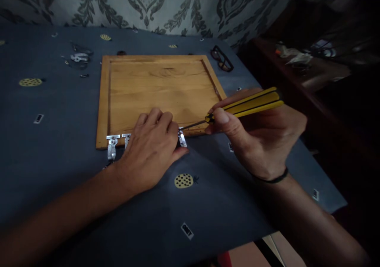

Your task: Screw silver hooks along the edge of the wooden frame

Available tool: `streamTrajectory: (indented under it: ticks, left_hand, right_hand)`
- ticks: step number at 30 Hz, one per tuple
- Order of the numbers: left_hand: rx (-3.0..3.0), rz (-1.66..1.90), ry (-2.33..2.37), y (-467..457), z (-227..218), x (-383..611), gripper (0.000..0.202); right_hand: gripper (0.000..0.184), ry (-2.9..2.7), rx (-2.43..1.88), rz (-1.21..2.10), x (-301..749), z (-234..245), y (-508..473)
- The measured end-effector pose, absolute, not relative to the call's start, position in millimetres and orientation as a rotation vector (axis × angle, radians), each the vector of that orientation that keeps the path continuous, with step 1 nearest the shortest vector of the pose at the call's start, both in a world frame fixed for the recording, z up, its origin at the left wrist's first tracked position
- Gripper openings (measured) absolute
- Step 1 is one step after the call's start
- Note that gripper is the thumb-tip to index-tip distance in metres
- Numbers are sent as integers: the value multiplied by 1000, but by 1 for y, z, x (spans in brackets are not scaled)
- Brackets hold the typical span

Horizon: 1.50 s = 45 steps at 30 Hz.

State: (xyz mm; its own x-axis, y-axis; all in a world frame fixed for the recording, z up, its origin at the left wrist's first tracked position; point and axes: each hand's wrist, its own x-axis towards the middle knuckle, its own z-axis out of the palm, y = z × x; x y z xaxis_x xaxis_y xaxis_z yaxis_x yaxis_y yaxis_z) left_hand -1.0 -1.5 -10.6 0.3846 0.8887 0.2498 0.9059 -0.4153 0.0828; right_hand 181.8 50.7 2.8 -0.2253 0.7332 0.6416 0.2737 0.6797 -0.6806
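Observation:
A framed wooden panel [160, 88], like a cabinet door, lies flat on the cloth. My left hand [151, 148] is closed over its near edge, fingers curled and thumb beside a shiny metal hinge [183, 138]. My right hand [255, 132] grips a screwdriver [252, 102] by its yellow-and-black handle. The shaft slants down to the left, and its tip meets the hinge near my left fingers; the exact contact is hidden. Another hinge [112, 146] sits at the panel's near left corner, with a further metal piece [127, 139] partly covered by my left hand.
Blue cloth with pineapple prints [71, 172] covers the table. Loose metal hardware [80, 57] and a small screw-like piece [84, 76] lie at the back left. Dark-framed glasses [221, 58] rest beyond the panel's right corner. A dark side surface [314, 67] holds clutter.

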Motion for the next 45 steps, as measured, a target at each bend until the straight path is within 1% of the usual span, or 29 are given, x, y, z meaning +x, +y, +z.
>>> streamTrajectory:
  ticks: [7,14,19,25,34,40,45]
  left_hand:
    - [-2549,-391,-1664,-1,-11,-1,31]
    - [-2538,-434,-1639,-2,-13,-2,30]
    - [-2514,-475,-1631,-2,-13,-1,32]
    - [-2509,-537,-1626,-2,-14,-1,31]
    - [-2528,-629,-1661,-1,-14,0,33]
    - [-2537,-620,-1664,-1,-13,0,31]
    - [-2532,-608,-1660,-1,-14,0,33]
  right_hand:
    - [9,-1813,-805,496,183,3,50]
    - [18,-1803,-745,425,185,7,52]
    - [10,-1846,-732,452,185,8,51]
    - [9,-1812,-726,439,187,6,55]
    - [21,-1882,-559,446,188,6,63]
    - [18,-1895,-557,411,188,6,64]
    - [21,-1915,-587,454,190,6,63]
